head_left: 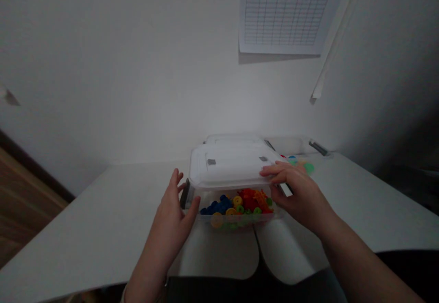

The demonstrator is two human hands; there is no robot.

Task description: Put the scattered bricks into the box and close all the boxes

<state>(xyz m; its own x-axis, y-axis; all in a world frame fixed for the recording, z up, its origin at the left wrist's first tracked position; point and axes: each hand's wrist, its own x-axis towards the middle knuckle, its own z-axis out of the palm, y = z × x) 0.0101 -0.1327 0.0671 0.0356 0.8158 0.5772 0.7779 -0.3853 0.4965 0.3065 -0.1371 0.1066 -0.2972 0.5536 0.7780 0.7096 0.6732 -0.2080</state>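
A clear plastic box (206, 220) stands in front of me with colourful toy pieces inside: a blue figure (222, 202), red and orange pieces (250, 199), and yellow and green rings. Its white lid (233, 168) is tilted up above the box, so the front of the contents shows. My right hand (298, 193) grips the lid's right edge between thumb and fingers. At the box's left side is my left hand (174, 214), fingers apart, beside the grey latch (185, 194); whether it touches the box is hard to tell.
Behind the lid stands a second lidded container (236, 137). To the right at the back lies another clear box (320, 148) with a grey latch and colourful pieces. The white table (137, 239) meets a wall bearing a printed sheet (284, 15).
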